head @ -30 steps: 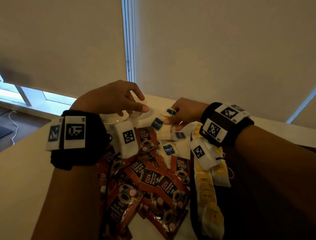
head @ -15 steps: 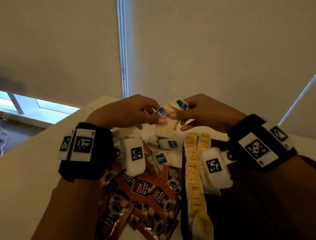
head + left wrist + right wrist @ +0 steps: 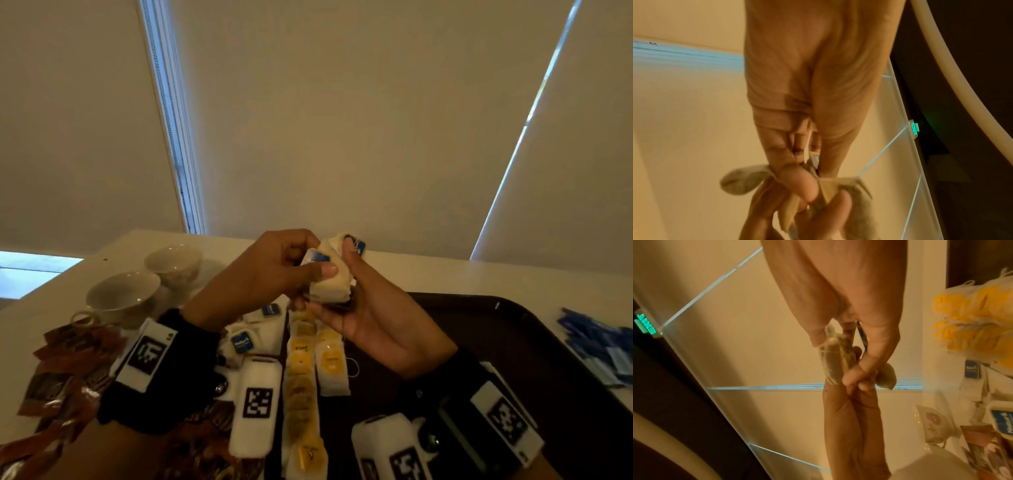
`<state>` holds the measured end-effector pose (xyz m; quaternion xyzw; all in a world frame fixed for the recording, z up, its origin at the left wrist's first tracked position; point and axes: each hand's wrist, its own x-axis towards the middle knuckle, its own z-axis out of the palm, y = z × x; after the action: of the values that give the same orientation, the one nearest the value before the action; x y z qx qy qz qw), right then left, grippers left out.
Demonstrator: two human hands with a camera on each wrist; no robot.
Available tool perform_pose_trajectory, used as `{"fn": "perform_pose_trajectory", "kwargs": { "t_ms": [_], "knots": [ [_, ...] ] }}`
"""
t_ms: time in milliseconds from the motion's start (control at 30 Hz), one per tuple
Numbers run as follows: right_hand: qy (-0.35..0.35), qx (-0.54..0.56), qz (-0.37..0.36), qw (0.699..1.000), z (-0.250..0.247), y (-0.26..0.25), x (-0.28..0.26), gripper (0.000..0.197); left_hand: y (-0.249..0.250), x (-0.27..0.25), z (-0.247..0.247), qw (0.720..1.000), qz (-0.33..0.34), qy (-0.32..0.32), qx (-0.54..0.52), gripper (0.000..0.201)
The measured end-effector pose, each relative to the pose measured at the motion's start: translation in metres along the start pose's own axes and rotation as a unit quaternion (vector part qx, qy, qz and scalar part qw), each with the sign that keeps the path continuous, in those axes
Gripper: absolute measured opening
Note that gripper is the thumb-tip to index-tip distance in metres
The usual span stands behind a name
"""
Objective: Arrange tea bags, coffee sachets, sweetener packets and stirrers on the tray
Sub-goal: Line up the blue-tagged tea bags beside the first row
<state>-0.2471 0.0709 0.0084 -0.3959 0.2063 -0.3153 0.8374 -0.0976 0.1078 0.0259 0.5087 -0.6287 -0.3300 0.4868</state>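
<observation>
Dim and warm-toned throughout. Daylight only through thin bright slits between drawn blinds [image 3: 342, 113], cool blue against beige. Dark tray [image 3: 513, 329] nearly black, detail lost in shadow. Coffee sachets [image 3: 65, 373] smeared by motion blur at lower left. Straight blind edges slanted and bowed by the wide lens. Wrist views orange-cast and soft; tea bags [image 3: 830, 190] and fingertips [image 3: 801, 183] blurred there. Small green glow from an exit sign [image 3: 914, 129] in the dark margin.
</observation>
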Motion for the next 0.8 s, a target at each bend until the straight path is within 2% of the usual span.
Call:
{"fn": "perform_pose_trajectory", "kwargs": {
  "t_ms": [133, 233, 300, 400, 467, 600, 700, 800],
  "knots": [
    [0.008, 0.046, 0.002, 0.999, -0.009, -0.01, -0.002, 0.05, 0.004, 0.003, 0.02, 0.999, 0.014, -0.002, -0.03, 0.017],
    [0.007, 0.029, -0.015, 0.999, -0.014, -0.01, -0.001, 0.038, 0.004, 0.005, 0.032, 0.999, 0.018, -0.003, -0.035, 0.012],
    [0.018, 0.005, -0.032, 0.999, -0.016, -0.009, -0.001, 0.039, 0.002, 0.006, 0.038, 0.999, 0.016, 0.006, -0.027, 0.007],
    [0.099, -0.024, -0.073, 0.992, -0.02, -0.009, 0.001, 0.024, 0.001, 0.005, 0.038, 0.999, 0.017, 0.04, -0.013, 0.013],
    [0.159, -0.065, -0.12, 0.978, -0.024, -0.012, 0.003, 0.025, 0.001, 0.005, 0.034, 0.998, 0.009, 0.066, -0.008, 0.019],
    [0.185, -0.091, -0.167, 0.964, -0.029, -0.024, 0.002, 0.026, 0.005, 0.004, 0.027, 0.995, 0.003, 0.101, -0.018, 0.021],
    [0.198, -0.046, -0.168, 0.964, -0.034, -0.034, 0.0, 0.023, 0.01, 0.003, 0.022, 0.99, 0.021, 0.138, -0.024, 0.009],
    [0.218, 0.071, -0.163, 0.96, -0.04, -0.045, -0.004, 0.014, 0.014, 0.002, 0.016, 0.985, 0.032, 0.165, -0.036, 0.009]
  ]
}}
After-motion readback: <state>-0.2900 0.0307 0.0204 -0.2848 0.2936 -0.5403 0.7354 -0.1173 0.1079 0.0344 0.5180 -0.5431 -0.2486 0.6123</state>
